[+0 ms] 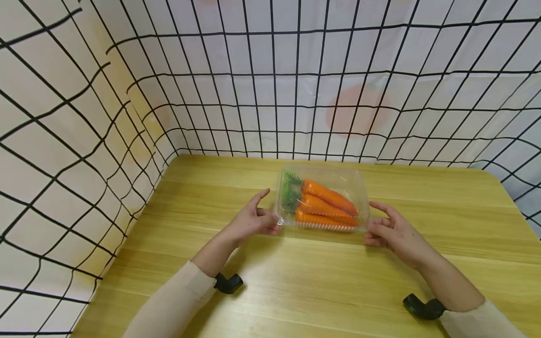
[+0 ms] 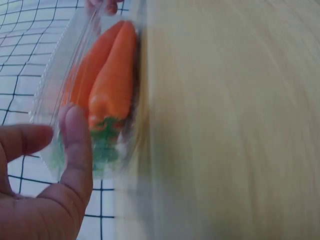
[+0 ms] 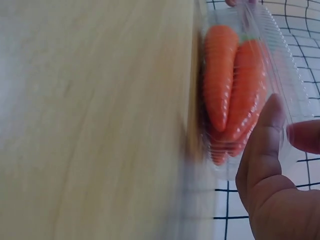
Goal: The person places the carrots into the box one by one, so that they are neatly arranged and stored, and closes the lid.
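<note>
A clear plastic clamshell box point(image 1: 334, 173) with three orange carrots point(image 1: 327, 193) inside is at the middle of the table in the head view. The carrots' green tops point(image 1: 291, 190) lie toward the left end. My left hand point(image 1: 251, 220) pinches the near left corner, its index finger pointing away from the box. At the near right corner, my right hand point(image 1: 390, 233) holds the box between thumb and fingers. Each wrist view shows a thumb against the clear wall: the left thumb point(image 2: 76, 145) by the green tops, the right thumb point(image 3: 265, 150) by the carrot tips.
A wooden table point(image 1: 296, 286) spreads under the box and both arms. Black grid netting point(image 1: 274, 94) stands along the back and sides, with a pale patterned sheet behind it. A dark wrist mount point(image 1: 228, 283) sticks out from each forearm.
</note>
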### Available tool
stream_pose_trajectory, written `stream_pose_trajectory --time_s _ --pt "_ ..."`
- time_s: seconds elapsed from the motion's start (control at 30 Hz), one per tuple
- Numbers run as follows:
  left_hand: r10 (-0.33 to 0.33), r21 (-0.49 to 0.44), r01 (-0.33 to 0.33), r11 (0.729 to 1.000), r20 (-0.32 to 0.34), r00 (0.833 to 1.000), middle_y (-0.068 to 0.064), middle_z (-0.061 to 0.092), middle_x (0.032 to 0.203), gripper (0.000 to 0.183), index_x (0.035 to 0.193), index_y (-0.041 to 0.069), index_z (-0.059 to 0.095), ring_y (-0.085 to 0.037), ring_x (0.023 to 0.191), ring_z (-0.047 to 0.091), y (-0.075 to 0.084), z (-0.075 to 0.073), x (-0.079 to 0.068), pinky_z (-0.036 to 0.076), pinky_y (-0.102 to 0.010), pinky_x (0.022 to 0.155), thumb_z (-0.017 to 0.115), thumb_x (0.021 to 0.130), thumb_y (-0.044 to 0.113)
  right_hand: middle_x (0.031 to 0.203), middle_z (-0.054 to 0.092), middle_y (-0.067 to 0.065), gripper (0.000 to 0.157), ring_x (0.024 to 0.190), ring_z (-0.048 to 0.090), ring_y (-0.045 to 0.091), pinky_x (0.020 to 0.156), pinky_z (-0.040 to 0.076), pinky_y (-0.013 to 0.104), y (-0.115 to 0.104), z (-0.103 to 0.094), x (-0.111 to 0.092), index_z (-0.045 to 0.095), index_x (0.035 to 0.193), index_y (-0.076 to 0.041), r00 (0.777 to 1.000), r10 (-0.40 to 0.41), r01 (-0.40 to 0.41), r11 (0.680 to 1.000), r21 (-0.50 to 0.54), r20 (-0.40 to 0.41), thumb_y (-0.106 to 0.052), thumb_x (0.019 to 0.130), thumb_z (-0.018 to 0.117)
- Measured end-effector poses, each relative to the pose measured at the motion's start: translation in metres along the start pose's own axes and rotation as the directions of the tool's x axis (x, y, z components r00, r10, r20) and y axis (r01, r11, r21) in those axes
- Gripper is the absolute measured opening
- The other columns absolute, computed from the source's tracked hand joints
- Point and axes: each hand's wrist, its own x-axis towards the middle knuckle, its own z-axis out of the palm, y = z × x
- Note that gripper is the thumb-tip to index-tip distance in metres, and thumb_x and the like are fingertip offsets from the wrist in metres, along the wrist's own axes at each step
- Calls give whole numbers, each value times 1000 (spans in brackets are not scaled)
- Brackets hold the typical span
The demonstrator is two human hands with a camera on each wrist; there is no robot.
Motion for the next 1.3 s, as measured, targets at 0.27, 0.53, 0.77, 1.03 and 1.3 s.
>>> stream_pose_trajectory --time_s 0.27,0.53,0.77,1.03,1.3 --pt "31 -82 -43 996 -143 989 -20 65 102 88 165 20 15 -26 86 73 -5 10 12 63 -41 83 65 95 -1 103 73 4 44 91 74 15 83 62 28 7 -1 10 30 146 -13 999 -28 33 973 227 -27 -7 107 48" --pt "29 -100 -48 994 -180 983 -11 67 93 87 164 20 19 -20 80 72 -7 11 17 63 -33 77 65 94 -3 102 74 3 36 92 74 12 84 61 26 10 0 13 41 137 -15 998 -62 59 935 349 -4 0 106 47" --pt "22 -103 -41 994 -185 983 -8 66 88 85 163 18 21 -17 77 72 -5 12 16 63 -33 77 65 94 -6 101 76 4 36 90 76 12 82 61 26 11 1 14 42 136 -14 995 -95 89 924 373 -1 3 105 47" --pt "16 -105 -34 994 -174 985 -7 65 86 85 163 19 22 -17 77 71 -3 12 15 63 -32 77 64 94 -7 101 76 6 36 90 76 13 82 61 27 12 1 15 42 135 -13 993 -117 104 913 393 7 5 104 46" --pt "21 -116 -40 992 -168 986 -7 65 84 86 162 20 24 -15 75 71 -4 12 15 63 -32 76 64 92 -9 99 76 7 37 89 76 13 81 62 26 11 1 15 41 134 -13 994 -106 94 903 419 6 8 103 46"
